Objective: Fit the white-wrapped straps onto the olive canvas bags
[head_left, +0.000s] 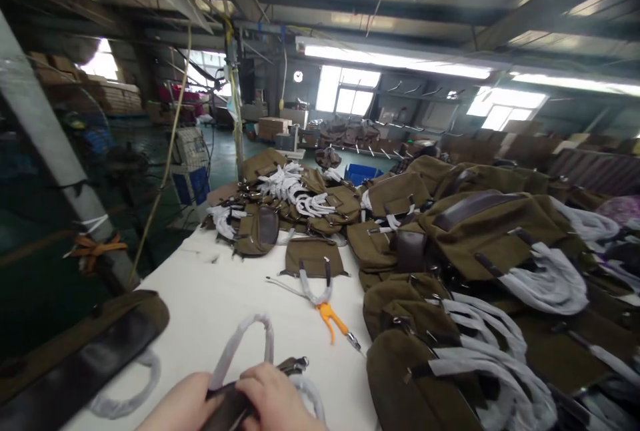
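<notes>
2 hands grip a dark strap at the bottom edge of the frame, over a white worktable.

The white table runs up the middle; olive-brown canvas bags with paper-wrapped handles pile across the right half and centre. Smaller, an orange-handled snipper lies at centre, apart from the hands. At bottom centre the left hand and right hand are both clamped on a dark strap, which passes between them, a paper-wrapped loop rising just above.
</notes>
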Tool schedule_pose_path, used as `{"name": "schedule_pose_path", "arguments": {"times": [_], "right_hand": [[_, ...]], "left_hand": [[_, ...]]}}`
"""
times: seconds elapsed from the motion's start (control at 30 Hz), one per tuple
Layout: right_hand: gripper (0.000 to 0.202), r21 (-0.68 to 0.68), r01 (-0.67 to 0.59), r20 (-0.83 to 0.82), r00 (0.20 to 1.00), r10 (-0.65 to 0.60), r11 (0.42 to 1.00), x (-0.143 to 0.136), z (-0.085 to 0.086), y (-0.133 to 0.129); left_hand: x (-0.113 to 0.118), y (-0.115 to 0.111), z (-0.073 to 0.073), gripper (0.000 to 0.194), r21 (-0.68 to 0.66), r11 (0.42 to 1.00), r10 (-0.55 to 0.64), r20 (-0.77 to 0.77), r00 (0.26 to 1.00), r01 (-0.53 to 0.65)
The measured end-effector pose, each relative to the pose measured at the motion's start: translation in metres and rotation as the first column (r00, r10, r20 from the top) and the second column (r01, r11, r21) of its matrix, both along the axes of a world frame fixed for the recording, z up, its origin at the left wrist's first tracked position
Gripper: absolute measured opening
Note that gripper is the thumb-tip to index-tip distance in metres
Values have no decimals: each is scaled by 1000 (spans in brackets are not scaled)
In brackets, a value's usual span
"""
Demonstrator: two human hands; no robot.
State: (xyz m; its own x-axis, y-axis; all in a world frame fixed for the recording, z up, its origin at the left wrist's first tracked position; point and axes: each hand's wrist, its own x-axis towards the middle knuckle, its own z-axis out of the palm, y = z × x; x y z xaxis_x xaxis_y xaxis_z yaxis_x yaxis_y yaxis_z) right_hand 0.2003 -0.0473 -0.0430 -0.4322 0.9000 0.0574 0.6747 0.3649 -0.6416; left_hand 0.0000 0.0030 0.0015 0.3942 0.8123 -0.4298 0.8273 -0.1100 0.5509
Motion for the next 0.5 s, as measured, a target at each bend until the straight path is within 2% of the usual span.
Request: {"name": "schedule_pose_path", "arguments": {"times": [0.03,0.1,0.13,0.2,0.27,0.33,0.37,0.43,0.5], "right_hand": [[53,13,2,-31,1000,-2,1000,2,1,1],[47,-7,-28,-31,999,28,1000,4,-1,1],[39,-36,-56,-12,998,56,998,4,-5,1],[23,-90,-76,34,996,79,993,-1,-14,-1],[16,-102,-23,56,998,29,995,-12,-22,-3],[14,-53,33,9,999,-32,998,-24,-25,-2],[14,-6,68,-57,996,-68,998,-28,-25,0],[19,102,173,-248,958,-143,980,-23,-23,12],[23,149,320,-390,889,-242,936,5,-26,33]], "left_hand": [[0,3,1,40,3,1000,-9,46,999,9],[-4,10,4,42,18,1000,-8,113,994,6],[-7,14,5,40,51,998,15,113,993,-21],[-19,26,8,33,184,973,134,57,989,-142],[-35,41,12,36,351,887,312,28,950,-301],[-53,56,14,44,433,798,434,67,898,-418],[-61,62,14,46,433,786,439,110,892,-441],[-76,70,12,45,404,808,379,201,903,-429],[-88,73,7,46,391,831,321,245,915,-397]]}}
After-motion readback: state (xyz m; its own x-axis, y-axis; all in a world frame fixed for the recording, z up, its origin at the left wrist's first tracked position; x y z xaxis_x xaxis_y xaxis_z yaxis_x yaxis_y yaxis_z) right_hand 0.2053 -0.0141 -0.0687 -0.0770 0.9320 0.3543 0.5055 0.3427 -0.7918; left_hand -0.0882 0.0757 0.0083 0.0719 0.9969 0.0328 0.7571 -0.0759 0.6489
